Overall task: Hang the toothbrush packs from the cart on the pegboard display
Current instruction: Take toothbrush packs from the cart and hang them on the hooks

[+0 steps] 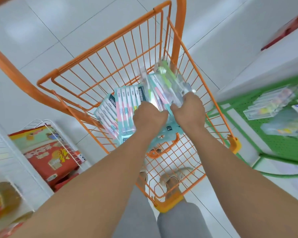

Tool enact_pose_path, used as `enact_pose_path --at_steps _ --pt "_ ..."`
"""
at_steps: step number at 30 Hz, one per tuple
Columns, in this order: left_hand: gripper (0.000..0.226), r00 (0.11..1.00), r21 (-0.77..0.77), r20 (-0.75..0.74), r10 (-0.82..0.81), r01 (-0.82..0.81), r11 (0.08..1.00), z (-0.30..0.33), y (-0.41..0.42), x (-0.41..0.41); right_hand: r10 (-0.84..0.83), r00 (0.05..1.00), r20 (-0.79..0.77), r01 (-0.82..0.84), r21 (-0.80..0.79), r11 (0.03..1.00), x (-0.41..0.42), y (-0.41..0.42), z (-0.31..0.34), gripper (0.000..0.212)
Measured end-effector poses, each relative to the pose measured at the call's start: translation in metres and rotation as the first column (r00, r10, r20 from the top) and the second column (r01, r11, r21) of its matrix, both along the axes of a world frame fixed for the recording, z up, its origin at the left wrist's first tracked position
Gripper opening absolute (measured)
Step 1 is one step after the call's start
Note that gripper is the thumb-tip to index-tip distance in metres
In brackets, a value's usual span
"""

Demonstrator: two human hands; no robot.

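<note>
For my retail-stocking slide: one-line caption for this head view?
Both hands, left hand and right hand, grip toothbrush packs inside the orange cart beside the green pegboard.

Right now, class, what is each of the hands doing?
Left hand: closed, gripping the clear toothbrush packs above the cart.
Right hand: closed, gripping the same packs.

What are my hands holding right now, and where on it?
Both the left hand and right hand grip a bundle of toothbrush packs by its near, lower end.
</note>
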State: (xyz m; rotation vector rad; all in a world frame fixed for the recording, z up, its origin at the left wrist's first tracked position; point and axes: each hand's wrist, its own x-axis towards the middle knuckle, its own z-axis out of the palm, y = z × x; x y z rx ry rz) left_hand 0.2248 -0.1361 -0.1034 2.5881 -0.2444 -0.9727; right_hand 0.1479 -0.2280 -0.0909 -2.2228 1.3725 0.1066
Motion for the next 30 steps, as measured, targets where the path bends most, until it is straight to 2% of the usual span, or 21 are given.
enact_pose_path --at_steps 4,7,10,13,15,17,19,20,22,24,27,30 --pt "0.05 0.987 -0.134 -0.059 0.15 -0.156 0.979 0.007 0.011 0.011 -0.14 0.934 0.33 0.144 0.013 0.99 -0.014 0.009 0.024 0.028" --pt "0.031 0.98 -0.283 0.008 0.199 -0.189 0.94 0.029 0.023 0.013 -0.191 0.841 0.506 0.209 0.021 0.978 -0.022 0.011 0.045 0.029" --pt "0.023 0.947 -0.441 0.253 0.2 -0.071 0.895 0.058 0.035 0.016 -0.212 0.755 0.62 0.236 0.045 0.971 -0.035 0.005 0.066 0.037" --pt "0.023 0.913 -0.597 0.364 0.185 0.076 0.798 0.09 0.039 0.021 -0.156 0.731 0.664 0.225 -0.018 0.974 -0.053 -0.004 0.089 0.04" --pt "0.024 0.93 -0.677 0.327 0.168 0.106 0.728 0.113 0.034 0.02 -0.155 0.681 0.716 0.242 -0.021 0.97 -0.068 -0.01 0.105 0.04" --pt "0.023 0.976 -0.775 0.174 0.129 0.055 0.63 0.136 0.022 0.01 -0.184 0.61 0.771 0.27 0.016 0.963 -0.087 -0.018 0.118 0.038" --pt "0.017 0.998 -0.846 0.046 0.04 0.017 0.533 0.156 0.009 -0.008 -0.254 0.513 0.82 0.287 0.115 0.951 -0.11 -0.027 0.127 0.033" --pt "0.013 1.0 -0.859 0.03 -0.011 0.031 0.511 0.162 0.001 -0.02 -0.312 0.446 0.839 0.285 0.197 0.938 -0.123 -0.031 0.131 0.031" --pt "0.008 0.994 -0.862 0.034 -0.107 0.083 0.501 0.173 -0.015 -0.049 -0.468 0.301 0.83 0.265 0.399 0.878 -0.151 -0.037 0.137 0.026" --pt "0.006 0.989 -0.846 0.015 -0.146 0.09 0.525 0.178 -0.034 -0.081 -0.606 0.207 0.768 0.272 0.549 0.79 -0.183 -0.049 0.141 0.023" --pt "0.011 0.989 -0.811 -0.07 -0.129 0.019 0.585 0.179 -0.062 -0.126 -0.765 0.034 0.643 0.279 0.729 0.625 -0.242 -0.073 0.139 0.023" --pt "0.021 0.965 -0.761 -0.23 -0.122 -0.1 0.641 0.171 -0.084 -0.171 -0.862 -0.175 0.475 0.251 0.868 0.428 -0.307 -0.092 0.131 0.017"
